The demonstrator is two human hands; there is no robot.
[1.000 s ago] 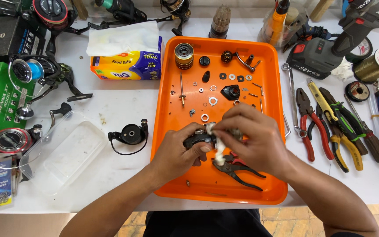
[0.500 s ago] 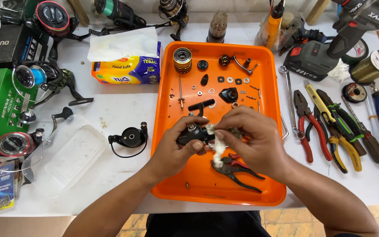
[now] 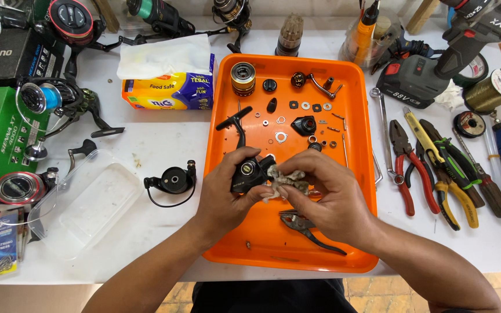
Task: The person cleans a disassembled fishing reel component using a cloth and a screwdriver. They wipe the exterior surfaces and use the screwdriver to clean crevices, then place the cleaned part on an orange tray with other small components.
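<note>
My left hand [image 3: 225, 198] grips a black fishing reel body [image 3: 249, 171] over the orange tray [image 3: 273, 255]; the reel's stem points up and away from me. A crumpled, dirty tissue [image 3: 287, 180] is pinched in my right hand [image 3: 326, 197] and pressed against the reel's right side. Black pliers [image 3: 308, 229] lie in the tray just under my right hand. Small washers, screws and reel parts [image 3: 297, 123] are spread over the tray's far half, with a gold spool [image 3: 243, 78] at its top left.
A tissue pack [image 3: 169, 75] and a black reel part [image 3: 172, 181] lie left of the tray, next to a clear plastic lid [image 3: 91, 203]. Several reels and boxes crowd the far left. Pliers, cutters [image 3: 436, 168] and a cordless drill [image 3: 436, 64] lie on the right.
The reel body has turned in my left hand, its stem now pointing up the tray. My right hand keeps the tissue against it. The camera view shifted slightly.
</note>
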